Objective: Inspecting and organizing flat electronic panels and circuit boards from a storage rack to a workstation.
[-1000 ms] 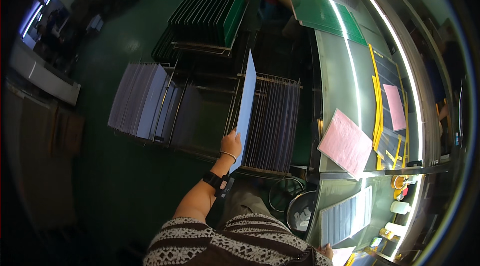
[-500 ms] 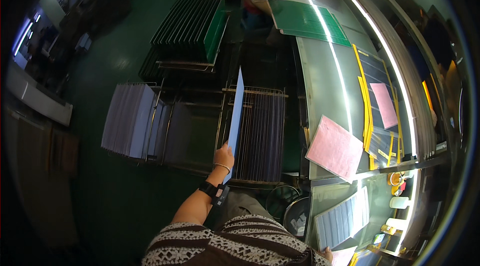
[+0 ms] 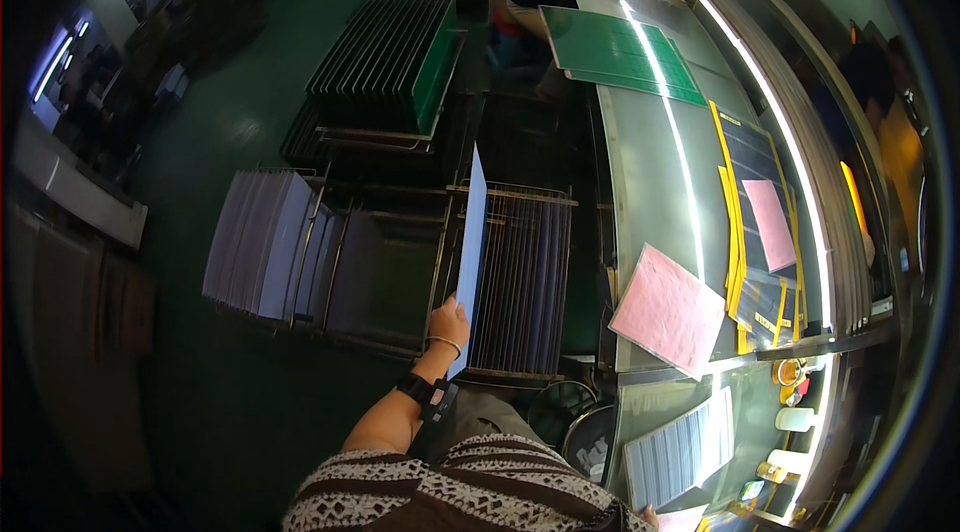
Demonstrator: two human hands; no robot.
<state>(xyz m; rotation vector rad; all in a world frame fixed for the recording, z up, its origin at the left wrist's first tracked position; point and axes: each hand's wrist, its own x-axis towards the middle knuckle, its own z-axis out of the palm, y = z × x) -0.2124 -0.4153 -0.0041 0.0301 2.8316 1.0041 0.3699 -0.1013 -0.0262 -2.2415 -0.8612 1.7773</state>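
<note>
The left hand (image 3: pixel 449 322) is gripping the near lower edge of a thin pale-blue panel (image 3: pixel 470 252), fingers closed round it, the sheet standing on edge and running up and away from the hand. It is hovering over a wire slotted rack (image 3: pixel 520 282) filled with dark upright sheets (the panel's far end may be touching the rack's slots; the view is too dim to tell). The right hand (image 3: pixel 652 511) is barely showing at the lower edge, its grip unreadable. A pink sheet (image 3: pixel 668 310) is lying on the desk (image 3: pixel 650 182) to the right.
</note>
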